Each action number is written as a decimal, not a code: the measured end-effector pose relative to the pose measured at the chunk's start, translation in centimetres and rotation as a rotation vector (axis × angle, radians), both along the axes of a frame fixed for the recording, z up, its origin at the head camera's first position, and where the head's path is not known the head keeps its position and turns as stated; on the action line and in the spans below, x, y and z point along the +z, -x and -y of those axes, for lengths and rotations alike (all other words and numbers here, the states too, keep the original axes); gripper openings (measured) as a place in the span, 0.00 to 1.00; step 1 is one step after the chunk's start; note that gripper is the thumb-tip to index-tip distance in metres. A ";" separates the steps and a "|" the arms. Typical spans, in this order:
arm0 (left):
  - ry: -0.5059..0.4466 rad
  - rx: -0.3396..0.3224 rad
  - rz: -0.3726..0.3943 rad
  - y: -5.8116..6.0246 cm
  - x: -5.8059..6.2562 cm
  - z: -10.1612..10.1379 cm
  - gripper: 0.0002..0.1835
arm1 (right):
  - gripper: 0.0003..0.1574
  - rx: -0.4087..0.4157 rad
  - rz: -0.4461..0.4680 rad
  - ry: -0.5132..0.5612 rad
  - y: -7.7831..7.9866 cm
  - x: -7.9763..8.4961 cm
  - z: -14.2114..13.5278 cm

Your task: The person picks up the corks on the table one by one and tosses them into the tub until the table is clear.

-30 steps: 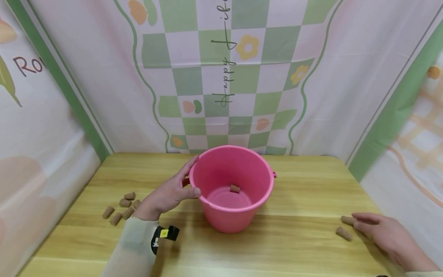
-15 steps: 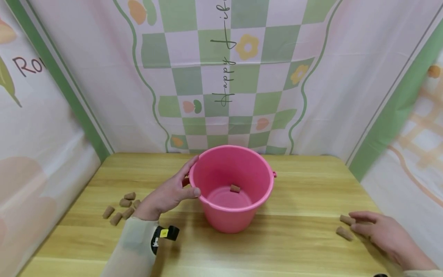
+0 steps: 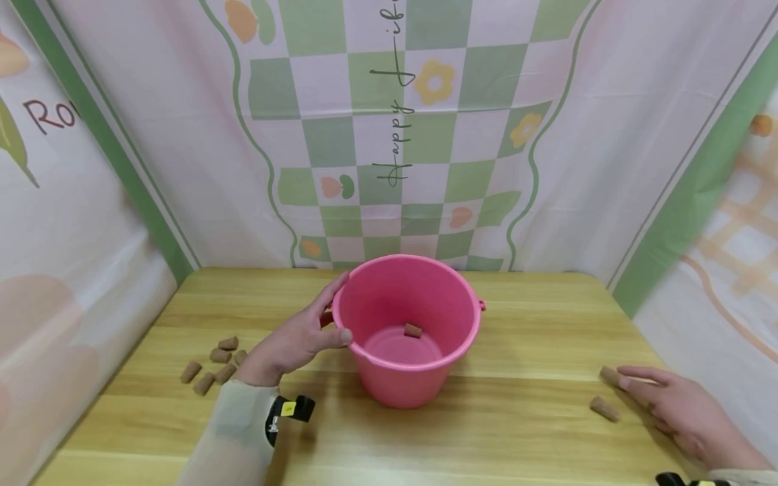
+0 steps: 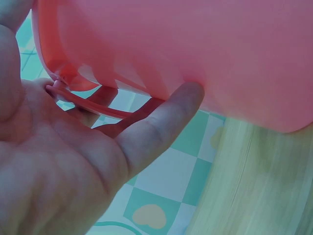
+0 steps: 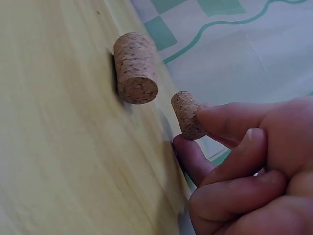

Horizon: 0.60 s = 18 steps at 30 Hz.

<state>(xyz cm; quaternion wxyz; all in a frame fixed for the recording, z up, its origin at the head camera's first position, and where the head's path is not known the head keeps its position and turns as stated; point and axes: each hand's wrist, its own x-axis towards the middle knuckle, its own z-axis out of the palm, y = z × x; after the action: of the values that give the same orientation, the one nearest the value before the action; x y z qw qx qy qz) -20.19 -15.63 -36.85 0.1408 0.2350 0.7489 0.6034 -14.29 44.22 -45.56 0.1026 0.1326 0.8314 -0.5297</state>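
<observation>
A pink bucket [image 3: 404,388] stands mid-table with one cork [image 3: 412,331] lying on its bottom. My left hand [image 3: 299,341] holds its left side, the thumb at the rim and the other fingers along the outer wall. The bucket's thin pink handle [image 4: 93,105] crosses in front of those fingers in the left wrist view. At the far right, my right hand [image 3: 687,408] pinches a cork [image 5: 187,115] between thumb and index finger; its other fingers are curled in. A second cork [image 5: 136,68] lies on the wood close by.
Several loose corks [image 3: 221,356] lie in a group on the left of the wooden table [image 3: 523,432], beside my left forearm. Printed cloth [image 3: 425,135] hangs behind the table and along both sides. Each wrist carries a black strap [image 3: 275,418].
The cork at my right fingertips has turned and shifted slightly upward in the head view as the fingers closed on it. My left hand and the bucket stay where they were.
</observation>
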 end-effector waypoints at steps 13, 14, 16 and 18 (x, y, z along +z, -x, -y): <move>0.006 0.002 -0.001 0.0 0.1 0.0 0.54 | 0.11 -0.002 0.050 0.071 0.2 0.1 -0.7; 0.002 -0.001 -0.001 0.0 0.1 0.0 0.54 | 0.12 -0.002 0.040 0.076 0.2 0.0 -0.7; -0.004 -0.009 -0.001 0.1 0.1 0.0 0.54 | 0.13 -0.003 0.029 0.091 0.1 0.1 -0.6; -0.008 -0.013 -0.001 0.1 0.1 -0.1 0.54 | 0.13 -0.006 0.022 0.111 0.1 0.1 -0.5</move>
<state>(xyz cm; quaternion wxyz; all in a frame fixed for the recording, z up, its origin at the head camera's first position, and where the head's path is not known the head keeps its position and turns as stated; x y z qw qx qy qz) -20.28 -15.57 -36.80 0.1434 0.2409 0.7450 0.6054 -14.38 44.76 -45.47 0.1173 0.1352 0.7992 -0.5738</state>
